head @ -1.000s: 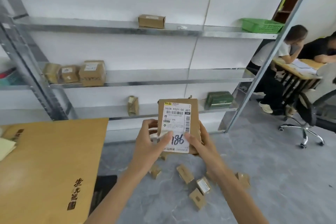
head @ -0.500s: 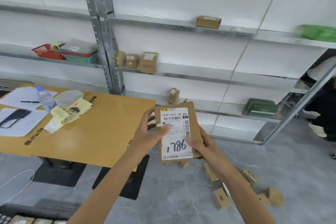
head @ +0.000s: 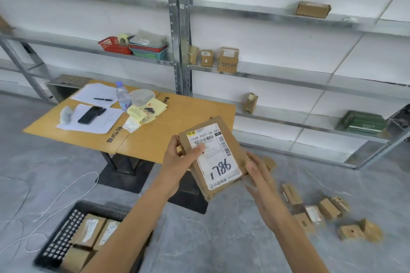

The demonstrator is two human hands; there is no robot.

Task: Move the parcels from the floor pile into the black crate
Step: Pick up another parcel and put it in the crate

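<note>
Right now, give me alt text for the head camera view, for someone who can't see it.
A person's left hand grips a brown parcel labelled 1786, with the right hand at its lower right edge. A black crate holding parcels sits lower left, and loose parcels lie on the floor at right.

Parcel (head: 213, 157) at frame centre, before the tabletop's (head: 177, 122) near right corner. Left hand (head: 177, 162) has grip on parcel's left edge; right hand (head: 257, 175) just beside its right edge. Crate (head: 55, 239) at lower left, on floor; boxed parcels (head: 88, 230) inside it. Floor pile (head: 328, 208) at lower right, right of right forearm. Tabletop at centre left, behind crate; phone (head: 91, 115), pen (head: 102, 99), bottle (head: 123, 98) on it. Shelf rack (head: 179, 29) behind tabletop, across upper frame; baskets (head: 133, 46) left of its upright, boxes (head: 228, 60) right.
</note>
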